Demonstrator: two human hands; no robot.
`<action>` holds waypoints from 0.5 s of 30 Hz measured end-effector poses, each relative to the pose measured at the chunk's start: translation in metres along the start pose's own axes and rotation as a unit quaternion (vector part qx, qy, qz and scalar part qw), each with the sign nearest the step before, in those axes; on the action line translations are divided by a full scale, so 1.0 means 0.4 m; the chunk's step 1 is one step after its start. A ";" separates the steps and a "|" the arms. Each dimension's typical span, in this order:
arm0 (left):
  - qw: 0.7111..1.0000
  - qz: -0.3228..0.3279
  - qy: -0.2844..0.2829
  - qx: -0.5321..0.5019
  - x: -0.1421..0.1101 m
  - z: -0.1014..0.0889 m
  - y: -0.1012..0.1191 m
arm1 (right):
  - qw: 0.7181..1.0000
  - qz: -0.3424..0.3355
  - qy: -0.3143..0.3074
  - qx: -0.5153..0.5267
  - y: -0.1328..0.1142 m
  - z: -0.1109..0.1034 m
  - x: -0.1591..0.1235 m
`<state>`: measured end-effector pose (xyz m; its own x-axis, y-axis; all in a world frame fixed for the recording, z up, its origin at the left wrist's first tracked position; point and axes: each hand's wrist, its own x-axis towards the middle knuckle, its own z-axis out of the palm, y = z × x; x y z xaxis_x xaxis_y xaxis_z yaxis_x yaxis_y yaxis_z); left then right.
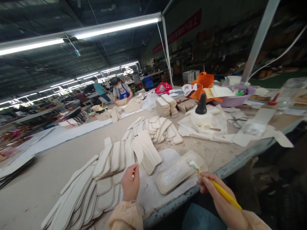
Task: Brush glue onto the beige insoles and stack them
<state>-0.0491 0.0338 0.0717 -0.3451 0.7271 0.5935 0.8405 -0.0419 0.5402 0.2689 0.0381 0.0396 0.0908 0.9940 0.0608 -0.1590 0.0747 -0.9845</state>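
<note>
Down at the near edge of the tabletop (55, 166), the right hand (216, 195) is clamped around a yellow-handled brush (217, 187), its whitish bristle tip resting on the glossy face of a pale insole piece (177, 172). That piece lies flat on a white sheet (168, 156) just inside the tabletop's metal rim. The left hand (130, 185) hovers just left of it, fingers curled together with thumb and forefinger pinched on something small and white that cannot be made out. Left of this hand a fan of long pale insole strips (96, 188) overlaps along the tabletop; another heap of insoles (155, 127) lies farther back. A white glue pot with a black cone cap (201, 111) stands beyond, near a lilac basin (235, 95). At the far end another person in a blue apron (122, 91) leans over the tabletop.
</note>
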 end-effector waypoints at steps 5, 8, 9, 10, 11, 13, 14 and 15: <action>0.981 -0.080 0.122 -0.128 0.017 -0.099 0.154 | 0.997 0.009 -0.026 0.074 -0.054 0.046 0.033; 0.932 -0.136 0.158 -0.296 0.001 -0.103 0.258 | 0.982 0.080 -0.085 0.149 -0.084 0.091 0.061; 0.915 -0.162 0.145 -0.340 -0.011 -0.095 0.284 | 0.975 0.099 -0.100 0.173 -0.093 0.105 0.069; 0.898 -0.193 0.120 -0.377 -0.026 -0.082 0.303 | 0.969 0.109 -0.108 0.196 -0.101 0.116 0.076; 0.880 -0.228 0.086 -0.408 -0.044 -0.067 0.314 | 0.965 0.109 -0.109 0.213 -0.109 0.123 0.083; 0.848 -0.295 0.014 -0.440 -0.083 -0.032 0.314 | 0.969 0.084 -0.079 0.218 -0.119 0.124 0.099; 0.842 -0.319 -0.017 -0.436 -0.101 -0.014 0.305 | 0.977 0.060 -0.048 0.197 -0.120 0.119 0.110; 0.847 -0.331 -0.048 -0.413 -0.117 0.003 0.292 | 0.986 0.032 -0.013 0.166 -0.118 0.110 0.122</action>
<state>0.0656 -0.0044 0.1062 -0.5575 0.8296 -0.0331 -0.1168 -0.0390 0.9924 0.2377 0.0866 0.0964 0.0461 0.9989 0.0084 -0.4764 0.0294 -0.8787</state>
